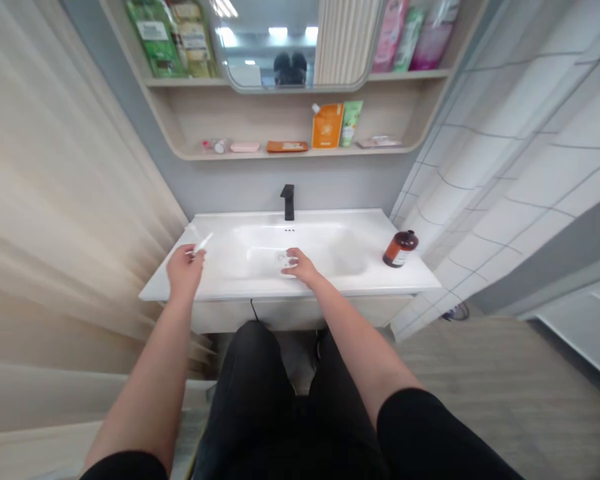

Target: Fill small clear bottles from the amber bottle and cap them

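I stand at a white sink (360, 283) with a black tap (288, 201) at its back. My left hand (184, 270) is closed on a thin white stick-like item (203, 242), perhaps a toothbrush, above the sink's left rim. My right hand (300, 267) grips a clear glass cup (283, 259) over the front of the basin. Both forearms reach forward from black sleeves.
A brown bottle (399, 249) stands on the sink's right ledge. A wooden shelf (290, 152) above holds an orange pouch (327, 125), a green tube and small dishes. A mirror (280, 43) hangs above it. A white tiled wall (505, 173) is on the right, a beige wall on the left.
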The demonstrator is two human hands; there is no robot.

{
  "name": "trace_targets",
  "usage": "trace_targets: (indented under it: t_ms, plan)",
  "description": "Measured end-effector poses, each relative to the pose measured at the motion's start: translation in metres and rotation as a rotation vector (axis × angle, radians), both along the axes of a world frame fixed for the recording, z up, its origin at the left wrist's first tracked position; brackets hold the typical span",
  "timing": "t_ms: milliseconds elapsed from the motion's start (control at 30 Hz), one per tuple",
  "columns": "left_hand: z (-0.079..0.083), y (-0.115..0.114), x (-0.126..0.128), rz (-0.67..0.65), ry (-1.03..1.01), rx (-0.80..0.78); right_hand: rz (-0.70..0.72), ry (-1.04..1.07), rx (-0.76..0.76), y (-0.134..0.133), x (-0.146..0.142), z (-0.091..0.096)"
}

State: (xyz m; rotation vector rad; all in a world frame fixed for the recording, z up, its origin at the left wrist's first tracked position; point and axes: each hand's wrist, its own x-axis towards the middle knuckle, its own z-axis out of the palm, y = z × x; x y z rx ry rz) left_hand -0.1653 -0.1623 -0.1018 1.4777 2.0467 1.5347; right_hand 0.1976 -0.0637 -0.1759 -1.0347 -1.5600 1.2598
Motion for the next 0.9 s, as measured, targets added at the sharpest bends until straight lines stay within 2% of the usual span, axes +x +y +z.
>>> trace_targets:
  t_ms: [33,67,133,167,233,400,600,700,800,900]
  plan:
    - [-0.001,0.007,0.023,-0.152,-0.103,0.016,-0.017,-0.012,0.019,0.001,0.000,-0.002]
    - [-0.004,0.015,0.047,-0.251,-0.125,0.000,-0.042,-0.025,0.044,0.002,-0.001,-0.004]
    - [-0.013,0.030,0.086,-0.394,-0.181,-0.038,-0.109,-0.054,0.098,0.004,-0.001,-0.007]
    - [-0.018,0.037,0.101,-0.440,-0.196,-0.054,-0.144,-0.072,0.121,0.005,-0.001,-0.009]
    - [-0.028,0.049,0.119,-0.450,-0.209,-0.060,-0.193,-0.112,0.153,0.007,-0.001,-0.011]
    - [-0.046,0.063,0.134,-0.388,-0.123,-0.057,-0.164,-0.219,0.205,0.007,0.000,-0.010]
    - [-0.057,0.070,0.156,-0.472,0.017,-0.066,-0.066,-0.282,0.295,0.000,-0.004,-0.002]
    - [-0.059,0.072,0.156,-0.518,0.018,-0.080,-0.077,-0.292,0.284,-0.004,-0.004,0.003]
    - [-0.061,0.072,0.151,-0.620,-0.040,-0.057,-0.105,-0.298,0.257,-0.005,-0.003,0.006]
    - [-0.062,0.072,0.149,-0.600,-0.080,-0.065,-0.107,-0.303,0.244,-0.006,-0.004,0.007]
